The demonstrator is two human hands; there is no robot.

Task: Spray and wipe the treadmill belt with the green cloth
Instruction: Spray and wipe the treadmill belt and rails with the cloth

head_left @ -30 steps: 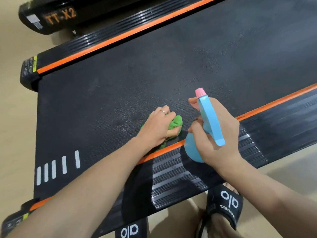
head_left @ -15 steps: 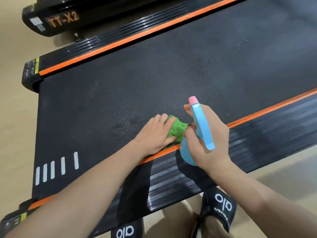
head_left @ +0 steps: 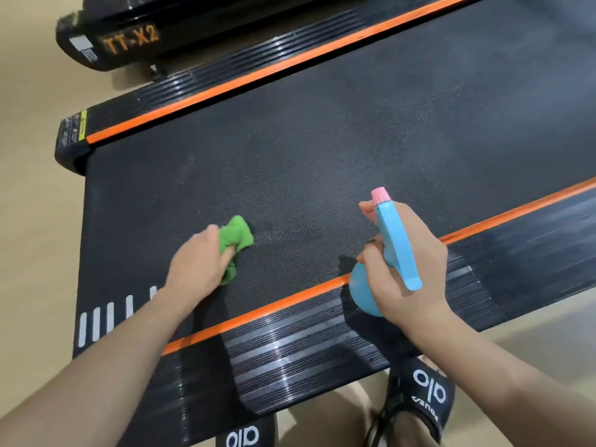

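The black treadmill belt point(head_left: 322, 150) fills most of the view, bordered by orange stripes. My left hand point(head_left: 196, 262) grips a crumpled green cloth point(head_left: 237, 237) and presses it onto the belt near the rear end; the hand is motion-blurred. A dark damp patch lies on the belt just right of the cloth. My right hand point(head_left: 409, 272) holds a blue spray bottle point(head_left: 393, 243) with a pink nozzle, above the near orange stripe, the nozzle pointing out over the belt.
The near ribbed side rail point(head_left: 290, 350) runs along the belt's front edge. White stripes point(head_left: 96, 321) mark the belt's rear. A second treadmill labelled TT-X2 point(head_left: 129, 40) stands behind. Black slippers point(head_left: 422, 398) are on the beige floor below.
My left hand has slid the green cloth leftward and further onto the belt, away from the near orange stripe. The hand with the spray bottle has kept roughly its place.
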